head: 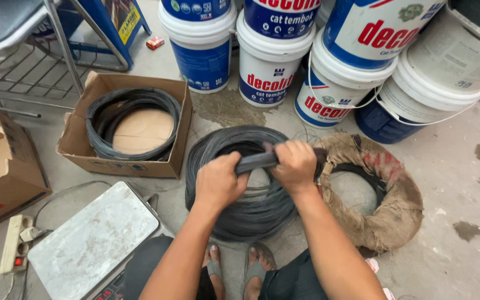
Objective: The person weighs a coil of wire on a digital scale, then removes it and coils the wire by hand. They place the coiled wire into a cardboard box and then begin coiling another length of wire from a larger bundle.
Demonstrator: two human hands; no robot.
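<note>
The big coil of dark wire [240, 189] lies on the floor just left of the burlap-wrapped coil [387, 205]. Above it both hands, left [218, 180] and right [295, 165], are clenched on one bundle of strands [256, 161], seemingly gathering loops; next calls for a firm, even grip.

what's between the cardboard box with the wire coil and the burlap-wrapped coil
In the head view, the big dark wire coil lies on the floor between them, with both hands, left hand and right hand, gripping a bundle of its strands.
</note>
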